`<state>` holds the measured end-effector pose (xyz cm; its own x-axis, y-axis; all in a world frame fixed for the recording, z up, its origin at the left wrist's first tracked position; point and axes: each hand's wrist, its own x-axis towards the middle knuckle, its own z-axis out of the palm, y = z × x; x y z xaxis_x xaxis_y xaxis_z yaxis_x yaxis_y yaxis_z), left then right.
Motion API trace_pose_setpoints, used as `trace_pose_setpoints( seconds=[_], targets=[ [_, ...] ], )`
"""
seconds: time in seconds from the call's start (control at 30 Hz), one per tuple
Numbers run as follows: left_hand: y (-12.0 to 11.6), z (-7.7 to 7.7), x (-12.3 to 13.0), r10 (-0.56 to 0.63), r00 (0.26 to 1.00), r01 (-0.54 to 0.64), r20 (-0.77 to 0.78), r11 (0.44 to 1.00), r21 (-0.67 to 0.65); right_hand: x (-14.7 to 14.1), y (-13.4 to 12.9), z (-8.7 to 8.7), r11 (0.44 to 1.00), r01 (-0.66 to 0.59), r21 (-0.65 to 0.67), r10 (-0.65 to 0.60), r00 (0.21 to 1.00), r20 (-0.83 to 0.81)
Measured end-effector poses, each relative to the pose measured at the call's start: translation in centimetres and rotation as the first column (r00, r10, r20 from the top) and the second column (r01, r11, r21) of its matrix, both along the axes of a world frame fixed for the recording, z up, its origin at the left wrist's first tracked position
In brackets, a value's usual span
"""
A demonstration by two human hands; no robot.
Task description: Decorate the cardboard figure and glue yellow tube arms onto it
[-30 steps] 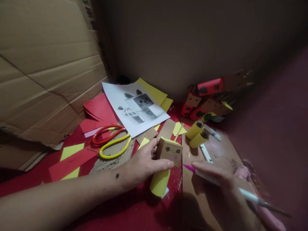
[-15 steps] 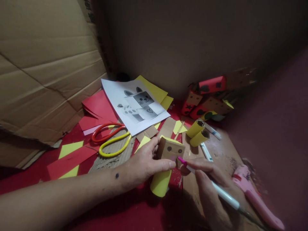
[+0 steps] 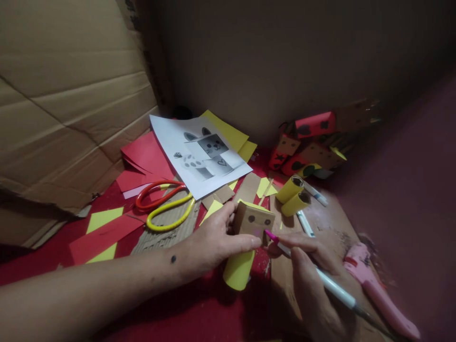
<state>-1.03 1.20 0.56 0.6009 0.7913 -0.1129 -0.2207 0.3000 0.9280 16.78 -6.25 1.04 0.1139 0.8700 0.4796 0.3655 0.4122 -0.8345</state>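
A small brown cardboard box [image 3: 254,222] with two dark eye-like dots and a faint pink mark is gripped by my left hand [image 3: 217,237], its thumb across the front. Below the box, a yellow paper tube [image 3: 239,271] sticks out. My right hand [image 3: 317,280] is closed on a white marker [image 3: 335,288] with a magenta tip, which is at the lower right of the box's front. Whether the tip touches the cardboard I cannot tell.
Red-and-yellow-handled scissors [image 3: 171,216] lie left, beside a printed animal picture [image 3: 203,156]. Two yellow tubes [image 3: 294,195], more markers [image 3: 305,224] and a pink glue gun [image 3: 377,289] lie right. Decorated red figures [image 3: 308,142] stand behind. A cardboard panel [image 3: 71,104] rises left.
The box in my left hand and the marker tip have shifted very slightly to the right. Both hands keep their holds.
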Motion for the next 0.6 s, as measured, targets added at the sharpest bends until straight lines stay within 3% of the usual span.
trace_pose_setpoints(
  seconds=[0.6],
  targets=[
    [0.0, -0.26, 0.12, 0.011, 1.0, -0.011, -0.019, 1.0, -0.013, 0.09, 0.15, 0.24, 1.0, 0.017, 0.024, -0.02, 0.99, 0.138]
  ],
)
